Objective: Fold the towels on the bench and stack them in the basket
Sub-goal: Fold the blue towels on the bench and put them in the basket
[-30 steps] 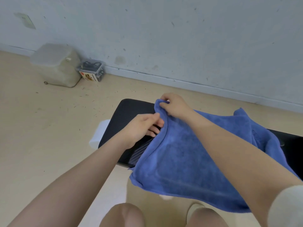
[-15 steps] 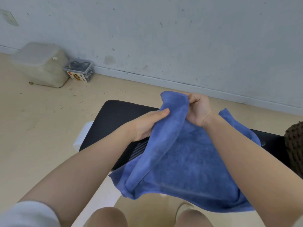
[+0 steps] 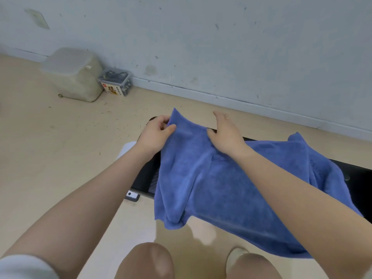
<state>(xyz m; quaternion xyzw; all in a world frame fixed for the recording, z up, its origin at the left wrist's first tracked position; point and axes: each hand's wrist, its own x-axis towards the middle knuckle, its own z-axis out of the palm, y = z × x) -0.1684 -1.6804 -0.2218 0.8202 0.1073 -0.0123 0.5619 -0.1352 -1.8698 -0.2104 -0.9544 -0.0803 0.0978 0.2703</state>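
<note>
You have the towel (image 3: 231, 190) draped over the table (image 3: 360, 182) at centre frame, its near edge hanging off the front toward your knees at the bottom. Your left hand (image 3: 156, 133) sits at the towel's upper-left corner and your right hand (image 3: 225, 135) just right of it, on top. At upper left, a lidded bin (image 3: 73, 74) stands on the floor (image 3: 50, 141) against the wall (image 3: 201, 37), a small box (image 3: 116, 82) touching its right side.

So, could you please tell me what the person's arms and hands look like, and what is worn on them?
Both forearms are bare. The left hand and right hand wear no gloves. A white short sleeve shows at the left upper arm.
</note>
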